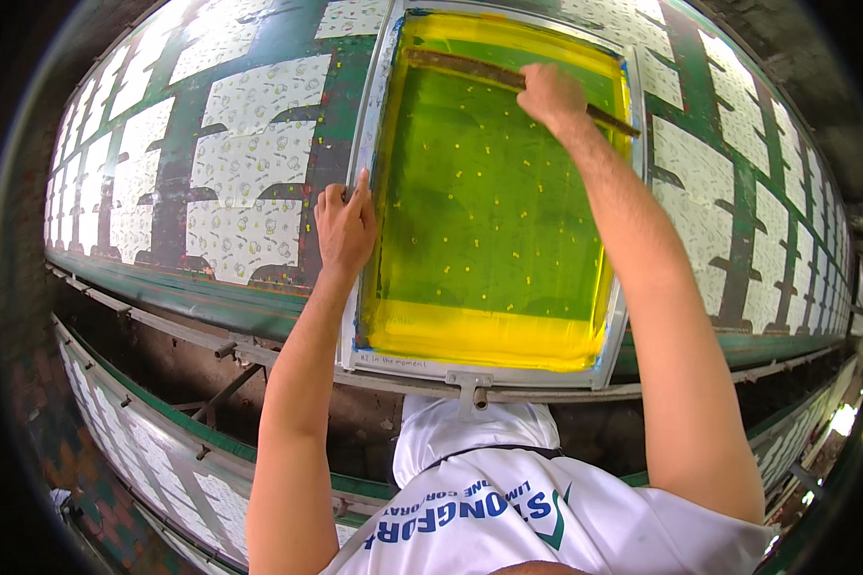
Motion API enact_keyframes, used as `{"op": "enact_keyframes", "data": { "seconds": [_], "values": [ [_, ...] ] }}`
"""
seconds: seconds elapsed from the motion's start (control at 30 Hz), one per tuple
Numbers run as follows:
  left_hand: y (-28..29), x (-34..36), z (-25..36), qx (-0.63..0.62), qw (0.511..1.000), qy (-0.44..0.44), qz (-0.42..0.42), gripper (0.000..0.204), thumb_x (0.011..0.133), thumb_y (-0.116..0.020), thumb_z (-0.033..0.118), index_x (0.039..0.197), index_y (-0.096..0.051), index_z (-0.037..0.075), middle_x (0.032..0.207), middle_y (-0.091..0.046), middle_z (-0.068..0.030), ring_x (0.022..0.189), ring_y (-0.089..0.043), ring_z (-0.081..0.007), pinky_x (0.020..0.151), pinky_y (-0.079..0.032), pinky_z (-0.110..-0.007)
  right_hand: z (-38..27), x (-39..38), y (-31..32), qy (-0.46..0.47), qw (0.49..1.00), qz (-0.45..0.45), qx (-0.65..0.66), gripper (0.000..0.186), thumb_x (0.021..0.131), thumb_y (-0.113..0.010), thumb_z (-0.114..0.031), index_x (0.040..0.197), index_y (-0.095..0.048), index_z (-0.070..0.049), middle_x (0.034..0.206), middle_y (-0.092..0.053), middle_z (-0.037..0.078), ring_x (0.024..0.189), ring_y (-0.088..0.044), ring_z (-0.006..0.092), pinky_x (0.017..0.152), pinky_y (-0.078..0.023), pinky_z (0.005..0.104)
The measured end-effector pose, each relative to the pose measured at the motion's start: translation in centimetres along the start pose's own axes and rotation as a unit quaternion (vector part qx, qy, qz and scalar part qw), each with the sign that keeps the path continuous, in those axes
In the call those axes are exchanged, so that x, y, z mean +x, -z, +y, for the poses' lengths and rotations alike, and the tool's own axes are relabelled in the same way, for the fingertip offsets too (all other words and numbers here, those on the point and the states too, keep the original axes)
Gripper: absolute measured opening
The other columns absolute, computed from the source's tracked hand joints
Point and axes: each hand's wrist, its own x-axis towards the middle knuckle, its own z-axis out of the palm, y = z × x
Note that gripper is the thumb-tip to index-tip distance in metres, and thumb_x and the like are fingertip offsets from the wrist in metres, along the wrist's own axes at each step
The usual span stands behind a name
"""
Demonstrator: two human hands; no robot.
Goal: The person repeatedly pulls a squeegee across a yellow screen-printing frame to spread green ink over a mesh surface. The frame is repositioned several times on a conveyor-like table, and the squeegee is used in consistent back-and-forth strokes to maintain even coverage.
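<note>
My right hand (554, 96) is closed on a long, dark brown squeegee (460, 65), which lies slantwise across the far part of a printing screen. The screen's mesh (479, 220) is green with small yellow specks, and yellow ink or coating borders it. A pale metal frame (403, 364) surrounds the mesh. At the frame's left side, my left hand (346, 230) grips the edge, index finger stretched along it and the other fingers curled. The grip's underside is hidden.
Printed white fabric pieces (254, 158) lie in rows on the green table (177, 297), on both sides of the screen. A metal rail (134, 309) with short pegs runs along the near edge. A metal bracket (468, 380) joins the frame's near side. Another table with white pieces (153, 455) stands behind me.
</note>
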Motion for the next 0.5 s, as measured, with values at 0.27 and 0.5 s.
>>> {"op": "enact_keyframes", "data": {
  "seconds": [0.27,0.5],
  "values": [
    [0.5,0.1,0.6,0.023,1.000,0.002,-0.006,0.040,0.099,-0.067,0.012,0.139,-0.073,0.016,0.107,-0.057,-0.0126,0.101,-0.058,-0.0318,0.091,-0.047,-0.047,1.2,2.6,0.6,0.065,0.998,0.019,-0.015,0.026,0.085,-0.069,-0.014,0.108,-0.079,-0.010,0.106,-0.079,0.017,0.098,-0.077,0.0404,0.085,-0.063,0.0518],
    [0.7,0.6,1.3,0.022,0.999,-0.010,0.029,0.041,0.098,-0.068,0.012,0.138,-0.073,0.016,0.107,-0.057,-0.0124,0.101,-0.058,-0.0317,0.091,-0.047,-0.047,2.5,2.3,0.8,0.080,0.996,0.010,0.031,0.041,0.084,-0.068,-0.010,0.123,-0.080,-0.015,0.111,-0.080,0.016,0.100,-0.077,0.0363,0.090,-0.063,0.0487]
  ]
}}
